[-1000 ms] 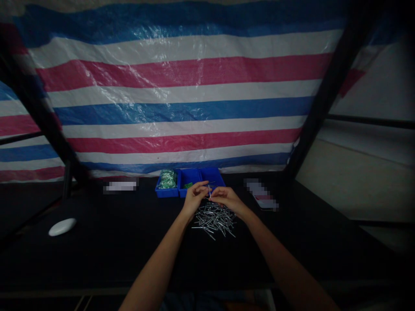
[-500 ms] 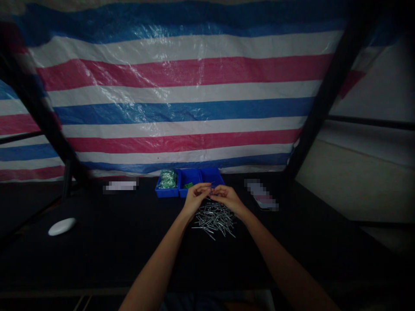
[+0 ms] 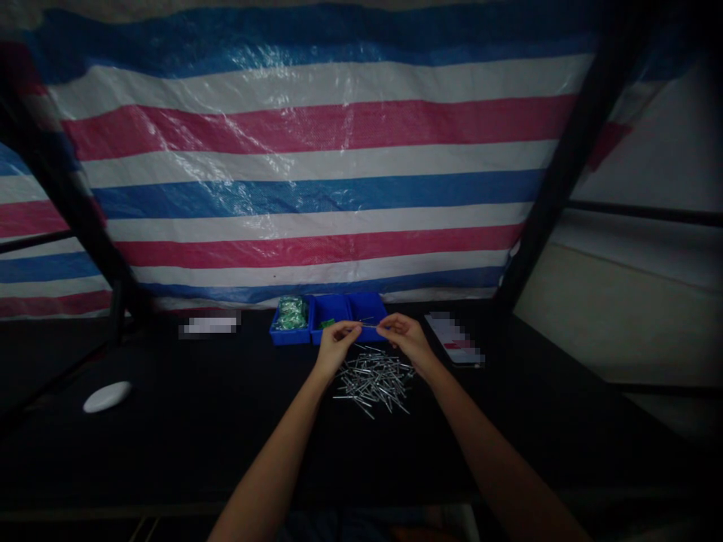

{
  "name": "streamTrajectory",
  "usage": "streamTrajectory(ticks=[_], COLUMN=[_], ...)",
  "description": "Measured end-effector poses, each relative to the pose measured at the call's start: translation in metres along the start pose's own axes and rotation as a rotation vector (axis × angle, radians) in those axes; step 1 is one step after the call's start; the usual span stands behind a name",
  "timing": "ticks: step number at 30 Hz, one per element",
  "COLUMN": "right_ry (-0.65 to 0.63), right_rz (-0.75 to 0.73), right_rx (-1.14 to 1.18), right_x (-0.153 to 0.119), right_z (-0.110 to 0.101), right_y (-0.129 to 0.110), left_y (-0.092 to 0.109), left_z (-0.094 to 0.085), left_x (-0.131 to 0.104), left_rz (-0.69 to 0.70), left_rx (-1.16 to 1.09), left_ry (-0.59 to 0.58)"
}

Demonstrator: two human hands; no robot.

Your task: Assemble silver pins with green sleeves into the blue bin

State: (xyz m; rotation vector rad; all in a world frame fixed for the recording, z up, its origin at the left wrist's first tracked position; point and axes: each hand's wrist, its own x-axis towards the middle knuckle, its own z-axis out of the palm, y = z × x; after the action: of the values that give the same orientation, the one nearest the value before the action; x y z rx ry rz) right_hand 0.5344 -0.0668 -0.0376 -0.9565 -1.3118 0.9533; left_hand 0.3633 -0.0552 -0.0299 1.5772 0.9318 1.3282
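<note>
Between my two hands stretches a thin metal pin (image 3: 369, 326), lying roughly level. My left hand (image 3: 337, 345) pinches its left end between thumb and fingers. Its right end is pinched by my right hand (image 3: 405, 339). Just below and nearer to me lies a loose pile of similar silver pins (image 3: 373, 380) on the black table. Behind my hands stand joined blue bins (image 3: 291, 337); the left one holds green items in clear wrap (image 3: 292, 312), the middle one a small green piece (image 3: 327, 324). A thin pin seems to lie in the right bin, partly behind my hands.
A white oval object, like a computer mouse (image 3: 107, 397), lies at the left. A blurred white item (image 3: 210, 325) is at the back left, and a flat, phone-like object (image 3: 455, 339) lies to the right. Dark frame posts (image 3: 556, 173) and a striped tarp (image 3: 316, 248) bound the table.
My hands have moved apart from being close together, the right one shifting rightward. The pin between them now shows. The pile looks unchanged.
</note>
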Motion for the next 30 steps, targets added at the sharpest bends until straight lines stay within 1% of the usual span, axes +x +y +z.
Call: streamTrajectory(ticks=[6,10,16,21,24,27,30], right_ry=[0.037,0.047,0.055,0.090,0.108,0.138,0.209], right_rz=[-0.007,0.020,0.029,0.033,0.066,0.133,0.159], right_rx=[0.058,0.073,0.107,0.137,0.162,0.220,0.230], right_x=[0.002,0.002,0.000,0.001,0.001,0.001,0.002], right_z=[-0.002,-0.001,0.001,0.002,0.003,0.002,-0.002], right_y=[-0.003,-0.004,-0.006,-0.004,-0.003,-0.001,0.002], left_y=[-0.006,-0.006,-0.005,-0.006,-0.005,-0.004,-0.003], left_z=[0.001,0.002,0.004,0.008,0.010,0.011,0.009], left_x=[0.001,0.000,-0.002,-0.007,-0.009,-0.009,-0.010], left_rz=[-0.010,-0.022,-0.037,0.001,0.022,0.036,0.067], left_rx=[-0.011,-0.023,-0.012,0.055,0.076,0.112,0.270], left_ry=[-0.029,-0.034,-0.072,-0.164,-0.219,-0.241,-0.226])
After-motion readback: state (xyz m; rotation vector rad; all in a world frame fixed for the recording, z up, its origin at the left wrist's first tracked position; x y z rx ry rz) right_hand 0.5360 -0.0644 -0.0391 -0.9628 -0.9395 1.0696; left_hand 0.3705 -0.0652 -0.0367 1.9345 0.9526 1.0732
